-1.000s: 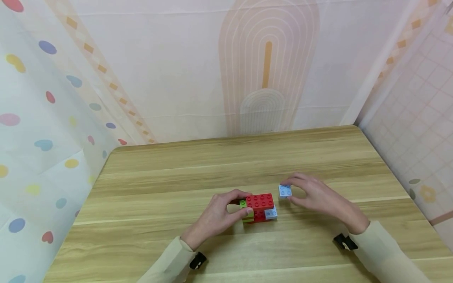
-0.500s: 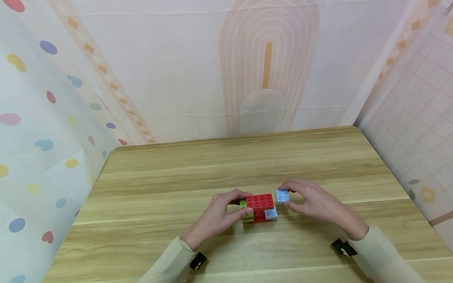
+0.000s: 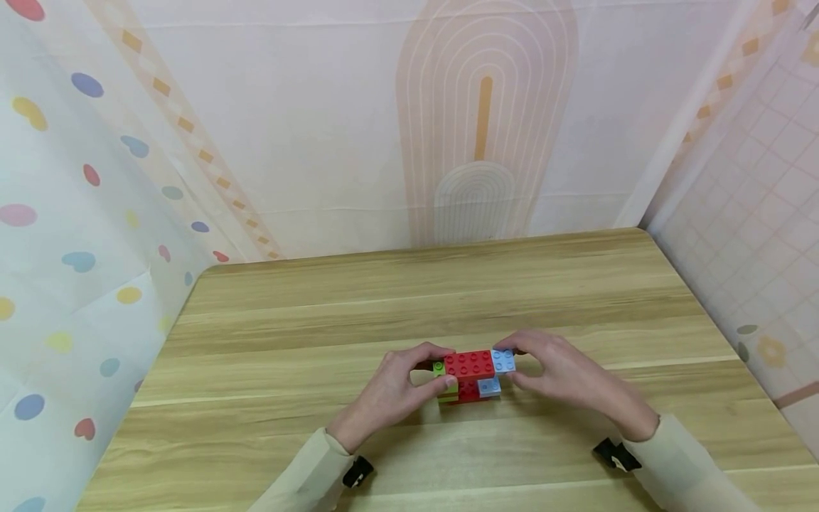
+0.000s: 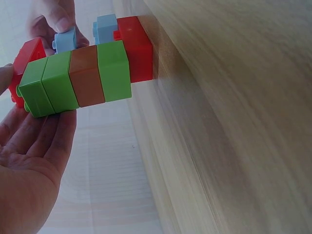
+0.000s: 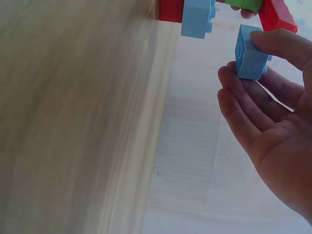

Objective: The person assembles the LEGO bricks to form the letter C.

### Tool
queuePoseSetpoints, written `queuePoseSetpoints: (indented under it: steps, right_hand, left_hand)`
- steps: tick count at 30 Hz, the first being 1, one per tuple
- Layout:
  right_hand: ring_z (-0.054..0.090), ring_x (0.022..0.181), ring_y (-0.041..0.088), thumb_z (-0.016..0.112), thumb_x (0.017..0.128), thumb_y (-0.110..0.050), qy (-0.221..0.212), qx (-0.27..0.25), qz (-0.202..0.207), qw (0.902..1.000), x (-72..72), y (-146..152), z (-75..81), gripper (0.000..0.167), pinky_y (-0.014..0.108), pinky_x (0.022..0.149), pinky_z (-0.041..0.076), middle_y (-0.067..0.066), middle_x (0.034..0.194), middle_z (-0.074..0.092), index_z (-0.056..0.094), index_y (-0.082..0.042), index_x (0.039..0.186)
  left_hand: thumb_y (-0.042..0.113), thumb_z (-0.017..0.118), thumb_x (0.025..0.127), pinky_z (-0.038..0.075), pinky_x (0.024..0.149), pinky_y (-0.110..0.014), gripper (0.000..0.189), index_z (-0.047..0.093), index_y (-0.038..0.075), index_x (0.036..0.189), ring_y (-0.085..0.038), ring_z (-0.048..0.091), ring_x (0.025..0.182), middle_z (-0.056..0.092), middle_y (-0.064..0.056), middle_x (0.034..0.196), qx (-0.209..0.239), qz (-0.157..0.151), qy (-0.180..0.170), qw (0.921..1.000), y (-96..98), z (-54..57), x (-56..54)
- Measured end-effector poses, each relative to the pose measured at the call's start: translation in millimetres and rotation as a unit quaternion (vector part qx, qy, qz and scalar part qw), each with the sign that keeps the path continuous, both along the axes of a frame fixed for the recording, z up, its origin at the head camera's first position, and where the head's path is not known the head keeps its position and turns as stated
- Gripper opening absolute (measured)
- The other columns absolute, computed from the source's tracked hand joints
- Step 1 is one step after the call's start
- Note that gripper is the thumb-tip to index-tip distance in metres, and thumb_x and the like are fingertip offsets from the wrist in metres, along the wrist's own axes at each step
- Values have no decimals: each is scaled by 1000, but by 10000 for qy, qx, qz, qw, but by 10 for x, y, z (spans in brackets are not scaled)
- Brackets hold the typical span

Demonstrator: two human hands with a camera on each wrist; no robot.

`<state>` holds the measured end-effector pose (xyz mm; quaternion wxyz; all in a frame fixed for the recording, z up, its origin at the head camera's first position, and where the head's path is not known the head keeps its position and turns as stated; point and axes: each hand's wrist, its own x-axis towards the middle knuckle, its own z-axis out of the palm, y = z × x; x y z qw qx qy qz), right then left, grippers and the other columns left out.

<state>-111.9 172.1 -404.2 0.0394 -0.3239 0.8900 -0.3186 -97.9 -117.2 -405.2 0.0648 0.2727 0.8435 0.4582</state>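
Observation:
A stack of toy building bricks stands on the table, my left hand (image 3: 387, 395) gripping its upper left part, thumb in front and fingers behind. Its column has green bricks (image 4: 114, 68) and a brown brick (image 4: 87, 77), rising from one end of a bottom red brick (image 4: 137, 48). A red brick (image 3: 470, 364) tops the column and juts rightward. On the bottom brick's other end sits a light blue brick (image 5: 196, 18). My right hand (image 3: 566, 370) pinches another light blue brick (image 5: 251, 53) between thumb and fingers, at the top red brick's right end, with a gap below it.
The wood-grain table (image 3: 307, 306) extends around both hands. A patterned cloth (image 3: 320, 128) hangs behind its far edge, with more cloth at both sides. Each sleeve cuff has a black strap (image 3: 358, 471) near it.
My right hand has brought its light blue brick leftward and toward me, up to the top red brick's end. My left hand and the stack have stayed put.

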Motion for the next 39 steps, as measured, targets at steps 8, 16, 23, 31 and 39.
queuePoseSetpoints:
  steps: [8,16,23,31,39]
  right_hand:
    - [62,105,15,75,89,-16,-47,-63,184,9998,-2,-55,4,37,41,89,55,-2,118,65,64,-11,123]
    - [62,101,11,75,88,-16,-112,-211,285,9993,3,-100,8,35,38,87,56,-5,114,64,65,-11,121]
    - [62,100,10,75,88,-16,-249,-351,271,9987,19,-113,8,35,39,86,56,-5,113,64,64,-12,121]
    - [63,99,10,75,89,-15,-401,-474,296,9976,21,-124,2,36,39,86,56,-5,113,64,64,-10,122]
    - [65,98,10,74,90,-16,-618,-752,402,9944,16,-122,-9,33,35,85,57,-3,113,64,64,-10,121]
  left_hand:
    - [40,67,95,55,89,-44,39,66,14,124,-14,66,104,70,2,116,-4,17,56,10000,-5,-2,-3]
    - [42,65,96,55,90,-43,40,65,15,124,-12,66,104,70,4,116,19,-50,113,9999,-9,-21,-8]
    - [44,63,96,54,91,-42,42,63,15,126,-13,65,106,69,2,118,-48,-97,91,9999,-1,-4,1]
    - [42,62,98,53,93,-43,45,61,12,131,-15,64,109,68,0,120,-160,-151,60,9997,15,37,19]
    - [38,60,99,52,95,-35,45,61,11,135,-13,61,115,64,-1,130,-331,-286,827,9956,40,41,5]
